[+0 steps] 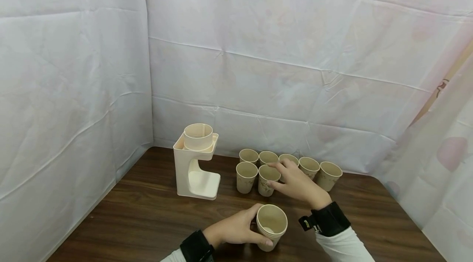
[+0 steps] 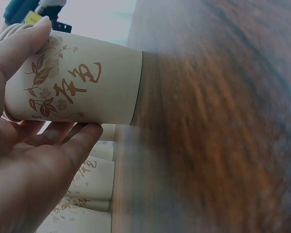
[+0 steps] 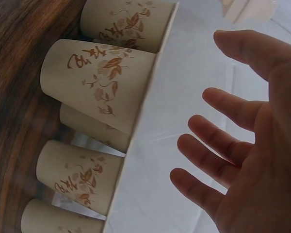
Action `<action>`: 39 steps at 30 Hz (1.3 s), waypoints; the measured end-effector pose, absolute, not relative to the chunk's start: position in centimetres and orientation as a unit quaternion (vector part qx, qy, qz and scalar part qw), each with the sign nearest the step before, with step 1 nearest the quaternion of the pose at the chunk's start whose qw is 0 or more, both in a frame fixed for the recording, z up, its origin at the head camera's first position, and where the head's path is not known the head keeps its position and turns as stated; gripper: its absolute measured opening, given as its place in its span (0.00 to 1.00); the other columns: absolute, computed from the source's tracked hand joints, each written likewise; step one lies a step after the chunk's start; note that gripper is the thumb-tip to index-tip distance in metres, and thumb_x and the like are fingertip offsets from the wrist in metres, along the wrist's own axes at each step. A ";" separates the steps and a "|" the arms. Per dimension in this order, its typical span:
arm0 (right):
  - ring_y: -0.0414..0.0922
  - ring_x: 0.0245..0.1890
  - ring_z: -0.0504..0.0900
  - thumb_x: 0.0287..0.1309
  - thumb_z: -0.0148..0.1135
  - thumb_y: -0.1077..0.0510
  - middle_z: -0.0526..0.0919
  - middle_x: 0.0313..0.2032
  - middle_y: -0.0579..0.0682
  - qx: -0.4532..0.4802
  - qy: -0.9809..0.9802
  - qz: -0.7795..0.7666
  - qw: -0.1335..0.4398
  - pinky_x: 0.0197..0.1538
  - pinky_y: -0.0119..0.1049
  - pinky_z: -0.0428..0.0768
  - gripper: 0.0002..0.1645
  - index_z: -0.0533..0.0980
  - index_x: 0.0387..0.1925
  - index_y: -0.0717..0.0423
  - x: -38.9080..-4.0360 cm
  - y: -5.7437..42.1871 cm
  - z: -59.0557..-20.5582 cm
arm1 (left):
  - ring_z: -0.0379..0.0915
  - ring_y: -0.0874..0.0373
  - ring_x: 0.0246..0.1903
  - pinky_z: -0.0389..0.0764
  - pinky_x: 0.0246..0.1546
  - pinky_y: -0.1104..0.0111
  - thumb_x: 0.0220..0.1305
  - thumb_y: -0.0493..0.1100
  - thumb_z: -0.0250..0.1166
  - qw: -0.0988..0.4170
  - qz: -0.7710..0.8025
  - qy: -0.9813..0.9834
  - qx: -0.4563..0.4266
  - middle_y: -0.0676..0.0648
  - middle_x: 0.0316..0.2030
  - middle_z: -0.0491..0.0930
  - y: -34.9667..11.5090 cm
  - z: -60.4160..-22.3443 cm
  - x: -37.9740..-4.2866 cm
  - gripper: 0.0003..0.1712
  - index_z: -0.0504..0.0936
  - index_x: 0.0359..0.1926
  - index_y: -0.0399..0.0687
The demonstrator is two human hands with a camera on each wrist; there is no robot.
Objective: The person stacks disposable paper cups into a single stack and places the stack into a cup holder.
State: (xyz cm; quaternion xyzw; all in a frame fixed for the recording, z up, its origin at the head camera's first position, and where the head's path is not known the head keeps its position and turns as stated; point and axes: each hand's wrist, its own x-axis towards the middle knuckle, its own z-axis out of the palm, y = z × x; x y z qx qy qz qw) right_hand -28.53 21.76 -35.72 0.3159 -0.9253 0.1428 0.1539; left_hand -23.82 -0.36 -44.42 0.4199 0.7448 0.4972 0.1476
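My left hand [image 1: 238, 227] grips a short stack of nested paper cups [image 1: 272, 225] near the table's front. In the left wrist view, thumb and fingers wrap the stack [image 2: 87, 82], which carries a brown leaf print and lettering; its base is close to the wood. My right hand [image 1: 295, 182] reaches over the front-row paper cup [image 1: 267, 186], fingers spread and slightly bent. The right wrist view shows this hand [image 3: 242, 131] apart from the cups, nothing between its fingers, with a printed cup [image 3: 97, 87] beyond the fingertips.
Beside that cup stands another front-row cup [image 1: 244, 182]. Behind them a row of several cups runs right, ending at a cup [image 1: 328, 178] near the curtain. A cream C-shaped stand [image 1: 184, 171] with a round holder [image 1: 198, 141] is to the left on the wooden table [image 1: 148, 208].
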 end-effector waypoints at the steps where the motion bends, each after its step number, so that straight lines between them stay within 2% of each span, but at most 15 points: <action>1: 0.45 0.42 0.67 0.54 0.65 0.46 0.71 0.44 0.54 0.313 -0.926 0.143 0.152 0.42 0.47 0.75 0.31 0.70 0.57 0.53 -28.7 21.7 -35.8 | 0.67 0.64 0.52 0.71 0.53 0.66 0.52 0.54 0.70 0.147 0.496 0.746 0.420 0.56 0.52 0.74 -0.4 -44.4 -23.8 0.40 0.60 0.62 0.61; 13: 0.49 0.47 0.68 0.54 0.64 0.42 0.71 0.47 0.53 0.290 -0.937 0.142 0.131 0.48 0.49 0.74 0.32 0.71 0.58 0.50 -30.8 21.3 -37.3 | 0.67 0.64 0.52 0.71 0.53 0.67 0.52 0.54 0.70 0.152 0.501 0.741 0.420 0.56 0.52 0.74 -0.3 -44.5 -23.8 0.40 0.60 0.62 0.60; 20: 0.54 0.50 0.68 0.54 0.63 0.42 0.72 0.53 0.54 0.293 -0.937 0.130 0.137 0.49 0.55 0.73 0.34 0.71 0.59 0.52 -31.5 21.0 -37.9 | 0.67 0.64 0.52 0.72 0.52 0.67 0.51 0.54 0.70 0.154 0.503 0.742 0.415 0.55 0.52 0.74 -0.4 -44.4 -23.8 0.40 0.60 0.62 0.60; 29: 0.55 0.49 0.70 0.55 0.63 0.44 0.73 0.56 0.54 0.311 -0.931 0.105 0.157 0.46 0.60 0.73 0.32 0.71 0.59 0.51 -32.0 20.7 -38.5 | 0.67 0.64 0.52 0.71 0.53 0.67 0.52 0.54 0.70 0.152 0.498 0.745 0.416 0.56 0.52 0.73 -0.4 -44.4 -23.8 0.40 0.60 0.63 0.59; 39: 0.56 0.47 0.70 0.56 0.62 0.44 0.73 0.58 0.55 0.321 -0.927 0.115 0.155 0.46 0.58 0.73 0.31 0.71 0.60 0.51 -32.2 20.6 -38.9 | 0.67 0.65 0.52 0.71 0.54 0.67 0.52 0.54 0.70 0.149 0.498 0.745 0.419 0.56 0.52 0.73 -0.3 -44.3 -23.8 0.40 0.59 0.63 0.59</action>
